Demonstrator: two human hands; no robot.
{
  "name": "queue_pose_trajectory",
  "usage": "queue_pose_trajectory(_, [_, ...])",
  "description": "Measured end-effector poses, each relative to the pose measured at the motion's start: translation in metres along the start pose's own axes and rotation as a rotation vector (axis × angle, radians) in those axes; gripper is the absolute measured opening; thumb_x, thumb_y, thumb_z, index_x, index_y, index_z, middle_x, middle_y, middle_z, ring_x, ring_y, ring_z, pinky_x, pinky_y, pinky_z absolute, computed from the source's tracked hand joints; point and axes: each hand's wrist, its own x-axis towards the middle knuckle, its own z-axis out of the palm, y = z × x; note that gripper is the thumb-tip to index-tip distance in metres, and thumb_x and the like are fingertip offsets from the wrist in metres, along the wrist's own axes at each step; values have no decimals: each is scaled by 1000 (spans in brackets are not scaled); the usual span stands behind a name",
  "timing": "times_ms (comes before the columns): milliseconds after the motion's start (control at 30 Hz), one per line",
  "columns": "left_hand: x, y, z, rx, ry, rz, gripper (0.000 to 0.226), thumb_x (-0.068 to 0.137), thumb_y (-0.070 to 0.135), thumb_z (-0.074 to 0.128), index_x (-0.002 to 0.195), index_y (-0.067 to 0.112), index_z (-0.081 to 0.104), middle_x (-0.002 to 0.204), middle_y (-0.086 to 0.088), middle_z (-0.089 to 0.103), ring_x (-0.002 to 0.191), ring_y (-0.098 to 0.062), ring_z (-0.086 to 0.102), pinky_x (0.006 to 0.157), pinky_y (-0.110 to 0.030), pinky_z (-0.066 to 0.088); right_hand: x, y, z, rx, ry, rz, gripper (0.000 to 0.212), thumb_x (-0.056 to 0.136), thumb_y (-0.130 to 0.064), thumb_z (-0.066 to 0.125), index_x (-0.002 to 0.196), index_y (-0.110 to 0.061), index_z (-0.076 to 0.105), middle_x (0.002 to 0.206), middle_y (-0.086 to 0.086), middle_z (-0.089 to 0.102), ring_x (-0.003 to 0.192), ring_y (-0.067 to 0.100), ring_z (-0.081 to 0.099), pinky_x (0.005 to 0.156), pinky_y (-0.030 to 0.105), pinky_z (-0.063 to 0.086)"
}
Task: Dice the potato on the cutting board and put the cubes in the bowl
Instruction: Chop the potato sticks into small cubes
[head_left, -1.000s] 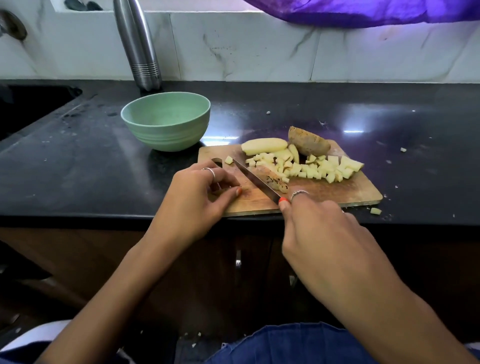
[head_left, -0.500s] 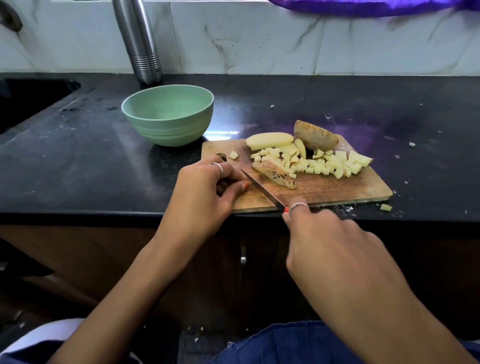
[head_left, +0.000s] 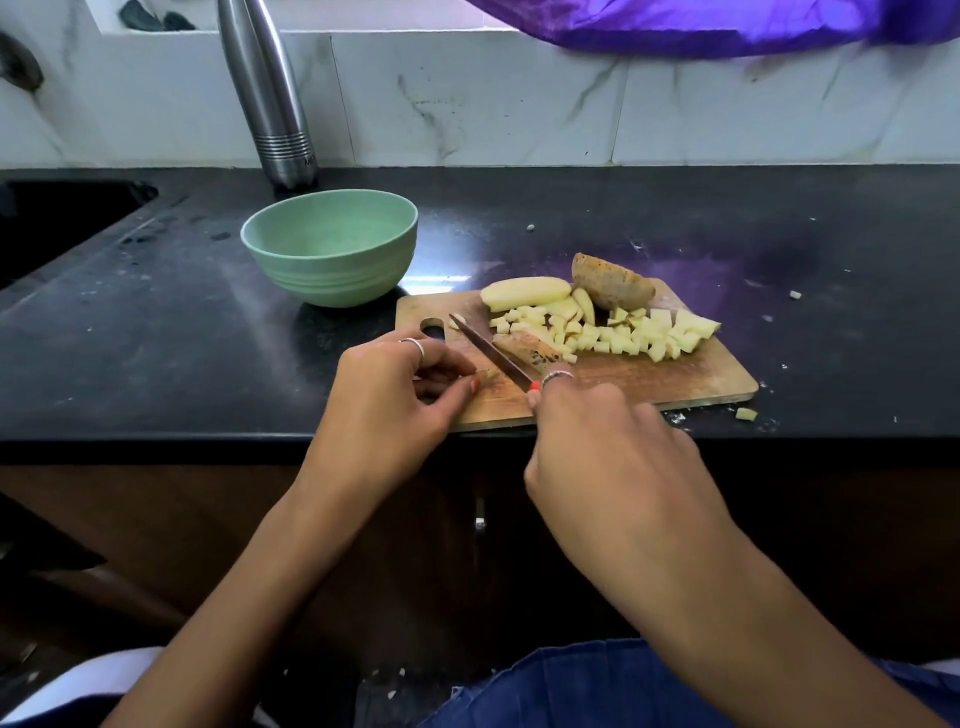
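A wooden cutting board (head_left: 623, 379) sits at the near edge of the black tabletop (head_left: 156, 338). The right hand (head_left: 608, 447) has its grip wrapped round a knife (head_left: 493, 353), the blade angled across the board's left part. The left hand (head_left: 395, 395) rests on the board's left end, fingers curled, pinching a small potato scrap (head_left: 485, 375) just beside the blade. A strip with skin (head_left: 527, 347) lies against the blade's far side. Beyond it spread the potato cubes (head_left: 623, 332), with a peeled slab (head_left: 524, 292) and a skin-on chunk (head_left: 610, 283) at the board's far edge. The green bowl (head_left: 330, 247) stands just off the board's far left corner, with no cubes visible in it. One cube (head_left: 746, 413) lies on the tabletop near the board's right corner.
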Motion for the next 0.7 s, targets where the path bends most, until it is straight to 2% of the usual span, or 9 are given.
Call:
queue_pose_trajectory(67, [0, 0, 0, -27, 6, -19, 10, 77, 8, 75, 83, 16, 74, 85, 3, 67, 70, -4, 65, 70, -8, 50, 0, -3, 6, 13, -35, 11, 37, 98, -17, 30, 134, -14, 32, 110, 4, 54, 101, 25, 56, 66, 31, 33])
queue_pose_trajectory(167, [-1, -1, 1, -40, 13, -29, 10, 77, 8, 75, 83, 16, 74, 83, 6, 65, 73, -1, 63, 68, -4, 47, -8, 2, 9, 7, -101, 10, 37, 99, -23, 32, 135, -18, 28, 112, 3, 53, 101, 24, 56, 65, 30, 33])
queue_pose_trajectory(267, [-1, -1, 2, -38, 18, -19, 9, 77, 8, 75, 83, 15, 74, 83, 7, 64, 74, 0, 63, 68, -4, 47, -24, 9, 3, -79, -94, 0, 38, 100, -31, 29, 135, -21, 21, 89, -2, 48, 86, 21, 52, 60, 29, 31])
queue_pose_trajectory(333, [-1, -1, 3, -26, 18, -3, 9, 78, 8, 74, 84, 14, 74, 84, 4, 64, 75, -1, 63, 69, -5, 48, -26, 13, -2, -138, -94, 13, 35, 100, -31, 27, 133, -21, 22, 70, -4, 29, 72, 20, 39, 54, 28, 29])
queue_pose_trajectory(400, [-2, 0, 2, 4, 8, 17, 9, 79, 6, 73, 86, 12, 74, 85, 3, 64, 79, 1, 62, 70, -3, 46, -23, 16, -6, -147, -85, 52, 30, 100, -29, 27, 129, -21, 28, 67, -5, 22, 70, 19, 35, 51, 28, 27])
queue_pose_trajectory(500, [-4, 1, -1, 43, -7, 31, 13, 80, 5, 72, 91, 10, 74, 87, 7, 62, 83, 7, 60, 71, 2, 42, -16, 15, -10, -95, -36, 63, 27, 99, -30, 30, 124, -20, 35, 68, -7, 24, 69, 18, 35, 49, 27, 25])
queue_pose_trajectory(567, [-5, -1, -3, 71, 8, 35, 15, 79, 7, 73, 93, 9, 74, 85, 8, 61, 75, 10, 60, 69, 3, 40, -14, 10, -10, -47, 22, 35, 31, 99, -29, 30, 128, -18, 34, 72, -5, 31, 73, 19, 39, 56, 29, 29])
queue_pose_trajectory(633, [-5, -2, -5, 96, 23, 27, 14, 77, 11, 75, 91, 10, 75, 82, 7, 61, 67, 7, 59, 67, 2, 39, -12, 4, -9, 0, 41, 25, 36, 99, -27, 30, 134, -18, 31, 91, 1, 48, 86, 25, 50, 63, 30, 30])
queue_pose_trajectory(700, [-5, -2, -5, 109, 27, 11, 9, 76, 13, 76, 85, 12, 75, 80, 6, 62, 66, 1, 57, 66, 0, 40, -9, -2, -4, 13, 22, 19, 37, 98, -23, 30, 135, -17, 31, 109, 3, 53, 99, 26, 55, 65, 31, 31])
